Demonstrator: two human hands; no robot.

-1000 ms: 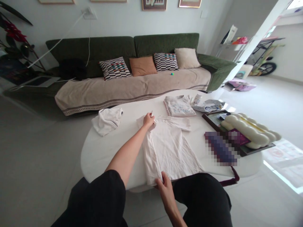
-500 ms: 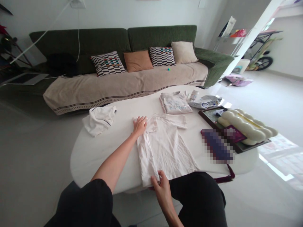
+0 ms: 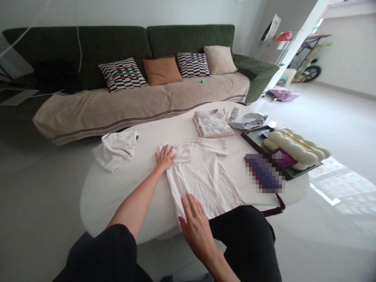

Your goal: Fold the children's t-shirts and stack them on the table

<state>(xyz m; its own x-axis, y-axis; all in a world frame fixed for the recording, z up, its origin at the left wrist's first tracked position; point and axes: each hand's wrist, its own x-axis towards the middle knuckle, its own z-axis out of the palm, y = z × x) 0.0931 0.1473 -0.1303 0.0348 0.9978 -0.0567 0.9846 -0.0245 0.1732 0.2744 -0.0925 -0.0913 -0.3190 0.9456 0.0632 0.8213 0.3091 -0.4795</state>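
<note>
A pale short-sleeved T-shirt (image 3: 205, 178) lies on the white oval table (image 3: 117, 199), its left side folded inward so a sleeve lies across the body. My left hand (image 3: 165, 158) rests on the shirt's upper left edge, fingers spread. Over the lower left part, near the hem, is my right hand (image 3: 195, 225), open with fingers stretched out; it seems to lie flat on the cloth. Beyond the shirt sits a stack of folded pale clothes (image 3: 213, 123) with a print on top. A crumpled white garment (image 3: 116, 150) lies at the table's left.
A dark tray (image 3: 255, 143) at the table's right bears a cream, puffy-shaped box (image 3: 296, 147). Beside it lies a blurred-out dark item (image 3: 264, 172) with a strap over the edge. A plastic packet (image 3: 249, 120) is behind. A green sofa (image 3: 188, 39) with cushions stands across.
My right hand has let go of the shirt's lower edge and opened out over the cloth. My left hand stays at the upper left with fingers more spread. The view has shifted slightly.
</note>
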